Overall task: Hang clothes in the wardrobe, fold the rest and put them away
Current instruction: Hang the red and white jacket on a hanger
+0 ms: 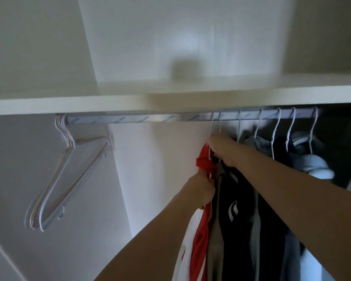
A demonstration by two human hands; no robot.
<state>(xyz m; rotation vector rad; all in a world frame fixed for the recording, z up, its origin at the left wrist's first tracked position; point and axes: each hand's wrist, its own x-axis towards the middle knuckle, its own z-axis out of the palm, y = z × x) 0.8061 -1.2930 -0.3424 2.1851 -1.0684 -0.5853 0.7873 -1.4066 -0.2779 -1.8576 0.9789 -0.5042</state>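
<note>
A red and white garment (201, 226) hangs from a white hanger on the wardrobe rail (130, 119), leftmost of the hung clothes. My right hand (224, 149) grips that hanger just below its hook. My left hand (201, 189) pinches the red fabric lower down at the garment's shoulder. Right beside it hangs a black garment (239, 220) with a white logo, then grey, dark blue and light blue clothes (316, 165) on several more hangers further right.
Several bare white hangers (67, 179) hang bunched at the rail's far left end. A white shelf (109, 102) runs just above the rail. The wardrobe's white back wall (160, 169) shows behind the open stretch of rail.
</note>
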